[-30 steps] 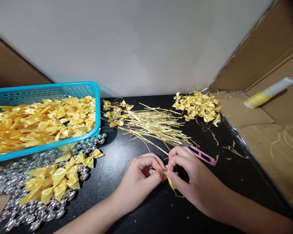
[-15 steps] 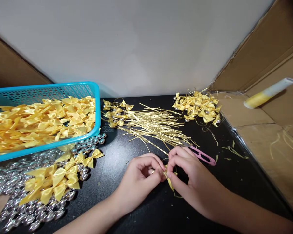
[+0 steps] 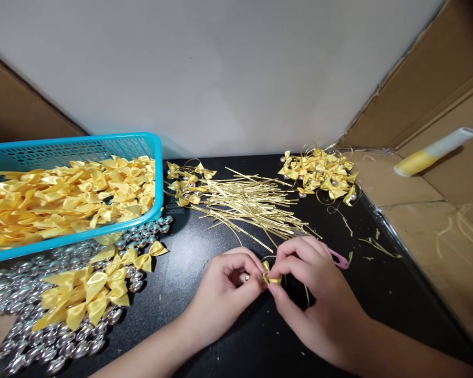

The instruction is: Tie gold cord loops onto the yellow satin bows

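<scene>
Near the front of the black table, my left hand (image 3: 230,286) is closed in a pinch on a small yellow ribbon bow (image 3: 275,280). A bit of shiny metal, likely part of a bell, shows between its fingers. My right hand (image 3: 309,289) pinches the same bow from the right side, thumb and forefinger close together. A thin gold cord (image 3: 307,296) loops out beneath the right fingers. Just behind the hands lies a loose pile of cut gold cords (image 3: 252,205). Partly hidden behind my right hand is a pink-handled cutter (image 3: 339,259).
At left stands a blue basket (image 3: 157,173) full of yellow bows, with silver bells (image 3: 63,344) and several bows (image 3: 98,294) before it. Finished-looking bows with cords lie in a small group (image 3: 187,184) and a larger heap (image 3: 323,173). Cardboard (image 3: 410,194) with a yellow-white tube (image 3: 433,152) borders the right.
My right hand has shifted slightly right and turned, covering more of the pink cutter. The bow between the hands has turned to lie more sideways. My left hand stays almost in place.
</scene>
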The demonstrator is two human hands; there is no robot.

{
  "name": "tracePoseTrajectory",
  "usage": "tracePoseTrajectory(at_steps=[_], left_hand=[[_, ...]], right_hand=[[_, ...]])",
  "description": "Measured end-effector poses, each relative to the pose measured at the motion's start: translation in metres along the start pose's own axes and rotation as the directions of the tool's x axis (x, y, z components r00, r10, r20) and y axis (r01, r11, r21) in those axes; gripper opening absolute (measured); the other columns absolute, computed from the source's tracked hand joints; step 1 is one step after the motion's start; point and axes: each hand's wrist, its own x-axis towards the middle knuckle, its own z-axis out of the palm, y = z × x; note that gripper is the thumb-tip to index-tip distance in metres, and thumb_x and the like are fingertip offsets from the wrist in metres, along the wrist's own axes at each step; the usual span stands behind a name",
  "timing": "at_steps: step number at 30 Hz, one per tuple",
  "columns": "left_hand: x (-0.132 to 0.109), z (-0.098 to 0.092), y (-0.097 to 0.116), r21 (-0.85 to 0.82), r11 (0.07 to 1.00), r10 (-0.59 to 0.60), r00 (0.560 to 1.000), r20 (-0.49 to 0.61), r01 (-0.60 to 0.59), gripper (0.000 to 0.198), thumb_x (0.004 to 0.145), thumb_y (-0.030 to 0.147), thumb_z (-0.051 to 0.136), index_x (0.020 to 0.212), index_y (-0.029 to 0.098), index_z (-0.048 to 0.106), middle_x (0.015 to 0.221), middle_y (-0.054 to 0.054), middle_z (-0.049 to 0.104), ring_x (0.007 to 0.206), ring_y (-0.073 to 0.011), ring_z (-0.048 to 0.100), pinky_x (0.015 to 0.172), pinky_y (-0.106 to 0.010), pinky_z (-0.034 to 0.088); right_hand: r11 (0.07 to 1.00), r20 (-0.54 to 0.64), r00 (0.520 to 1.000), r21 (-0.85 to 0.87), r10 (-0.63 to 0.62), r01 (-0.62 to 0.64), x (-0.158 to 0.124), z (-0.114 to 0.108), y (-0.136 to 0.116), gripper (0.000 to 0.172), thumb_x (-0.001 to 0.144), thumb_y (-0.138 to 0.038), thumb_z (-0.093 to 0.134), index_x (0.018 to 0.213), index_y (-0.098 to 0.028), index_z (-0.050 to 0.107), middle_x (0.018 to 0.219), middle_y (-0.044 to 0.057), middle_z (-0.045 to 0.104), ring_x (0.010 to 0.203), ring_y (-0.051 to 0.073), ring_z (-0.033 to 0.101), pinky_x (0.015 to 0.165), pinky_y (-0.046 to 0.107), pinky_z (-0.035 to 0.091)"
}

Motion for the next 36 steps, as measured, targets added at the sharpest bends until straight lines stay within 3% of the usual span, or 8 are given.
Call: tracePoseTrajectory(at_steps=[7, 14, 18, 29, 32, 36], left_hand=[[-0.001, 0.000, 0.002, -0.014, 0.999, -0.029, 0.999, 0.018, 0.029, 0.018, 0.076, 0.016, 0.062, 0.058, 0.016, 0.062, 0.069, -0.002, 0.064, 0.067, -0.0142, 0.058, 0.061, -0.024, 0.043], [0.008, -0.003, 0.008, -0.163, 0.954, -0.236, 0.965, 0.118, 0.253, 0.019, 0.072, 0.016, 0.063, 0.053, 0.015, 0.060, 0.061, 0.000, 0.063, 0.061, -0.0113, 0.055, 0.063, -0.023, 0.043], [0.008, -0.004, 0.007, -0.189, 0.929, -0.295, 0.945, 0.142, 0.318, 0.016, 0.070, 0.013, 0.061, 0.055, 0.015, 0.061, 0.063, 0.000, 0.065, 0.059, -0.0104, 0.056, 0.061, -0.023, 0.043], [0.008, -0.003, 0.004, -0.142, 0.955, -0.246, 0.962, 0.117, 0.262, 0.016, 0.069, 0.010, 0.058, 0.054, 0.015, 0.060, 0.064, 0.000, 0.064, 0.061, -0.0120, 0.057, 0.063, -0.024, 0.044], [0.007, -0.002, 0.004, -0.135, 0.957, -0.241, 0.964, 0.113, 0.255, 0.014, 0.069, 0.011, 0.058, 0.055, 0.015, 0.060, 0.066, -0.001, 0.064, 0.062, -0.0126, 0.058, 0.064, -0.026, 0.045], [0.007, -0.003, 0.003, -0.132, 0.959, -0.236, 0.965, 0.118, 0.251, 0.014, 0.068, 0.010, 0.058, 0.055, 0.015, 0.059, 0.070, -0.001, 0.064, 0.062, -0.0125, 0.058, 0.063, -0.026, 0.046]], right_hand=[[0.997, 0.042, 0.999, -0.074, -0.032, 0.035, -0.001, 0.004, 0.005, 0.010, 0.079, -0.014, 0.066, 0.080, -0.023, 0.065, 0.084, -0.001, 0.066, 0.082, 0.018, 0.056, 0.078, 0.038, 0.034], [0.999, 0.052, 0.998, -0.043, -0.021, 0.023, 0.001, 0.002, 0.004, 0.014, 0.075, -0.010, 0.068, 0.078, -0.024, 0.065, 0.083, -0.002, 0.066, 0.082, 0.018, 0.057, 0.077, 0.037, 0.034], [1.000, 0.051, 0.999, -0.022, 0.011, -0.010, 0.001, 0.004, 0.003, 0.015, 0.073, -0.008, 0.067, 0.077, -0.023, 0.065, 0.083, -0.002, 0.066, 0.082, 0.018, 0.057, 0.076, 0.037, 0.035], [0.997, 0.075, 0.994, -0.001, 0.074, -0.075, 0.002, 0.007, 0.005, 0.015, 0.073, -0.007, 0.064, 0.074, -0.021, 0.065, 0.081, 0.000, 0.066, 0.082, 0.019, 0.056, 0.075, 0.037, 0.037], [0.998, 0.059, 0.998, -0.053, 0.030, -0.027, 0.002, 0.009, 0.005, 0.014, 0.075, -0.008, 0.063, 0.073, -0.022, 0.065, 0.080, 0.000, 0.066, 0.081, 0.019, 0.056, 0.076, 0.036, 0.035], [0.981, -0.025, 0.993, -0.159, -0.117, 0.112, 0.000, 0.013, 0.008, 0.013, 0.080, -0.011, 0.062, 0.073, -0.022, 0.064, 0.079, -0.001, 0.066, 0.080, 0.019, 0.054, 0.081, 0.038, 0.032]])
